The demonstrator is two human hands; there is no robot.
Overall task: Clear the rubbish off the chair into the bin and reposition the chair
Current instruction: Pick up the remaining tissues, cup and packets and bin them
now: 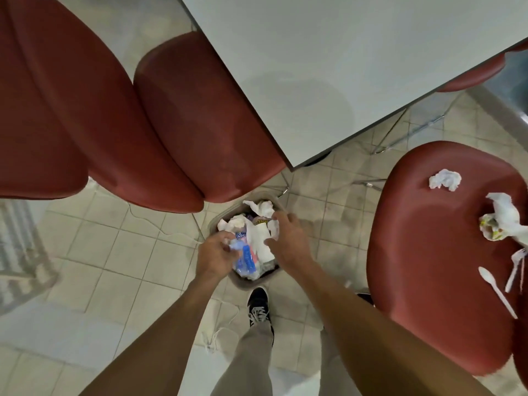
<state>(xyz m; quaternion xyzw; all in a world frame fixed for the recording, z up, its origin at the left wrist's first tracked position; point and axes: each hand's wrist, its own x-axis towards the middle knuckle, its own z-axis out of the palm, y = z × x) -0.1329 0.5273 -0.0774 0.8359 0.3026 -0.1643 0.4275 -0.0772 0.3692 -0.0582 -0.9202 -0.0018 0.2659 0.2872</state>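
We find both hands over the bin (217, 224), which stands on the tiled floor (120, 252) between 2 red chairs and is full of paper and wrappers. Our left hand (215, 254) has its fingers curled round a blue and white plastic wrapper (243, 260). Our right hand (288, 238) pinches a crumpled white tissue (273, 227) at the bin's mouth. The red chair (428, 252) to our right still carries rubbish: 1 crumpled napkin (445, 180), a wad of paper and wrapper (500, 222), a white plastic spoon (497, 291) with its long axis diagonal and bowl toward the upper left, and a plastic fork (515, 267) just beside it. A white table (328, 67) stands behind.
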